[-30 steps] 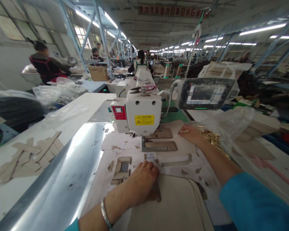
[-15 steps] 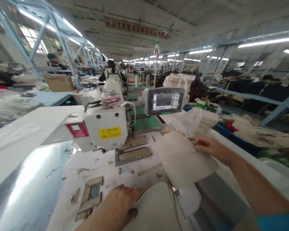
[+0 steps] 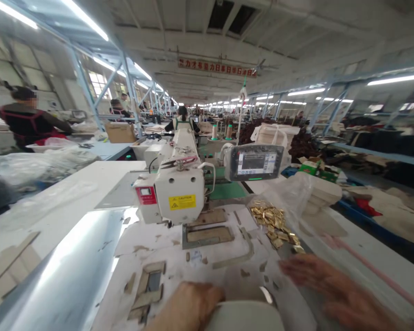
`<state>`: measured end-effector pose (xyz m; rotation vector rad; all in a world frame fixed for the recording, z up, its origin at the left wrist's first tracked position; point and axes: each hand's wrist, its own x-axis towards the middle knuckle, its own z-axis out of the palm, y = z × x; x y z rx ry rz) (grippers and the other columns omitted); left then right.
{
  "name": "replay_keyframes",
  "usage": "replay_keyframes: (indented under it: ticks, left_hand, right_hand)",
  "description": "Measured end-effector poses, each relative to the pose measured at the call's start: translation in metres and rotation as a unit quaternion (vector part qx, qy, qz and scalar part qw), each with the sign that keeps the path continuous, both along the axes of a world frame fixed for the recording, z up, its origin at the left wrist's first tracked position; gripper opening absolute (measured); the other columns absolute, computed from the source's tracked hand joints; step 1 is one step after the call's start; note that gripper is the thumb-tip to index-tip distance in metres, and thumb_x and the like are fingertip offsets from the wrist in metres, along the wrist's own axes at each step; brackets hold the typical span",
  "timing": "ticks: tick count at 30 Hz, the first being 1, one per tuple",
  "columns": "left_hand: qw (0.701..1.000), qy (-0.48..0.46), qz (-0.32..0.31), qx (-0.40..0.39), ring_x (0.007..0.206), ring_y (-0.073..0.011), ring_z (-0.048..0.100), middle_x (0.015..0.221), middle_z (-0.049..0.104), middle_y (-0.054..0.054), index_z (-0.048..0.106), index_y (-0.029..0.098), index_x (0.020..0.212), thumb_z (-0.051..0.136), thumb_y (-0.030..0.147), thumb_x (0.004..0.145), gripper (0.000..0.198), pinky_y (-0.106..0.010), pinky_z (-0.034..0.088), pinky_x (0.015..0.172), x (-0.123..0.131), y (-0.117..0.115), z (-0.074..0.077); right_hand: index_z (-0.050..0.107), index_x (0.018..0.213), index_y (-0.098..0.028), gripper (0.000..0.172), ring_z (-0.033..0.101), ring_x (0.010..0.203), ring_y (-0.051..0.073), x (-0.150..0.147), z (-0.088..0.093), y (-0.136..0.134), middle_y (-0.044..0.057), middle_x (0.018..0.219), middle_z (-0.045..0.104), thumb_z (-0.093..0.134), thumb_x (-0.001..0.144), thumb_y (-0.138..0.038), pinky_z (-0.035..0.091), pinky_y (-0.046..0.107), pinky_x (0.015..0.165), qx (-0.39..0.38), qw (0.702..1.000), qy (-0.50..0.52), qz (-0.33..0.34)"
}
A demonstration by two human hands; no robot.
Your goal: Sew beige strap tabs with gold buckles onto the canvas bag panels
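At the bottom of the head view, my left hand (image 3: 191, 303) is closed on the edge of a beige fabric panel (image 3: 246, 317) with a rounded top. My right hand (image 3: 322, 285) is to the right of that panel, smeared by motion. Its fingers look stretched out, and nothing shows in them. Beyond the right fingers lies a heap of shiny gold metal pieces (image 3: 272, 220). A white sewing machine head (image 3: 181, 188) with a yellow caution label stands in front of me. Near its base is a rectangular metal frame (image 3: 209, 235).
A control screen (image 3: 255, 162) stands right of the machine. Clear plastic (image 3: 295, 193) and stacked beige panels (image 3: 320, 191) lie on the right. A cardboard template (image 3: 148, 289) rests left of my left hand. Several people work farther back, one person (image 3: 24, 117) at far left.
The beige panel my right hand held is gone from it, and that hand has moved lower. The gold heap is uncovered. My left hand stays by the rounded panel. The view has swung left.
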<state>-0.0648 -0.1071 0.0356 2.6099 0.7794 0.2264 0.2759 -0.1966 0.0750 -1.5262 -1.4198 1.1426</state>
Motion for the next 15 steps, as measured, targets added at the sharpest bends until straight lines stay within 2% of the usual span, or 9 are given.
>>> replay_keyframes:
  ticks: [1,3,4,6,9,11,13,15]
  left_hand:
    - [0.999,-0.019,0.016,-0.023,0.081,-0.0152,0.067,0.09,0.07,-0.001,0.058,0.023,0.092,0.047,0.019,0.093,0.012,-0.02,0.049,0.068,0.001,-0.001,0.008]
    - [0.997,-0.035,0.041,-0.051,0.085,-0.0163,0.067,0.091,0.07,-0.002,0.058,0.022,0.093,0.043,0.02,0.095,0.016,-0.022,0.049,0.074,0.001,0.001,0.016]
    - [0.996,-0.036,0.052,-0.06,0.087,-0.0174,0.068,0.092,0.07,-0.002,0.058,0.022,0.095,0.042,0.021,0.096,0.016,-0.023,0.05,0.076,0.001,0.003,0.017]
    - [0.992,-0.036,0.093,-0.074,0.094,-0.0206,0.068,0.099,0.07,-0.004,0.056,0.023,0.107,0.047,0.025,0.094,0.016,-0.028,0.051,0.081,0.0,0.006,0.013]
    - [0.984,-0.043,0.14,-0.099,0.097,-0.0231,0.068,0.108,0.07,-0.006,0.04,0.022,0.133,0.059,0.027,0.087,0.05,-0.031,0.053,0.083,0.001,0.006,0.004]
    - [0.988,-0.031,0.123,-0.092,0.092,-0.022,0.069,0.108,0.07,-0.006,0.028,0.022,0.142,0.061,0.023,0.084,0.067,-0.031,0.054,0.081,0.002,0.002,0.002]
    - [0.995,-0.01,0.085,-0.043,0.09,-0.0214,0.068,0.107,0.069,-0.006,0.032,0.022,0.142,0.059,0.019,0.086,0.062,-0.032,0.054,0.081,0.005,-0.003,0.004]
    - [0.999,0.013,0.043,0.014,0.087,-0.0208,0.067,0.104,0.068,-0.004,0.048,0.022,0.128,0.053,0.019,0.091,0.038,-0.032,0.054,0.079,0.008,-0.007,0.008]
  right_hand:
    - [0.058,0.13,-0.034,0.069,0.054,0.125,0.031,-0.03,-0.007,0.004,0.013,0.135,0.058,0.072,0.065,-0.052,0.042,0.044,0.102,-0.043,0.996,0.024,0.075]
    - [0.062,0.126,-0.027,0.063,0.06,0.117,0.032,-0.076,-0.023,0.01,0.013,0.128,0.064,0.068,0.069,-0.053,0.047,0.042,0.098,-0.093,0.991,-0.006,0.099]
    - [0.066,0.119,-0.025,0.056,0.063,0.112,0.032,-0.09,-0.03,0.012,0.013,0.121,0.067,0.066,0.071,-0.052,0.049,0.041,0.095,-0.114,0.99,-0.029,0.082]
    - [0.071,0.105,-0.022,0.044,0.067,0.101,0.032,-0.098,-0.041,0.016,0.012,0.107,0.073,0.062,0.073,-0.051,0.053,0.039,0.087,-0.153,0.987,-0.037,0.028]
    - [0.07,0.105,-0.022,0.041,0.071,0.089,0.031,-0.073,-0.04,0.029,0.012,0.1,0.074,0.058,0.076,-0.049,0.057,0.038,0.079,-0.185,0.978,0.061,-0.073]
    - [0.066,0.111,-0.02,0.043,0.072,0.081,0.03,-0.046,-0.03,0.043,0.014,0.1,0.074,0.06,0.076,-0.045,0.058,0.038,0.073,-0.174,0.972,0.089,-0.131]
    - [0.062,0.115,-0.018,0.048,0.072,0.076,0.03,-0.021,-0.02,0.061,0.014,0.098,0.075,0.065,0.073,-0.04,0.058,0.037,0.066,-0.168,0.972,0.059,-0.154]
    - [0.06,0.115,-0.016,0.049,0.072,0.073,0.028,-0.005,-0.017,0.081,0.013,0.094,0.075,0.069,0.071,-0.035,0.057,0.035,0.062,-0.16,0.974,0.018,-0.158]
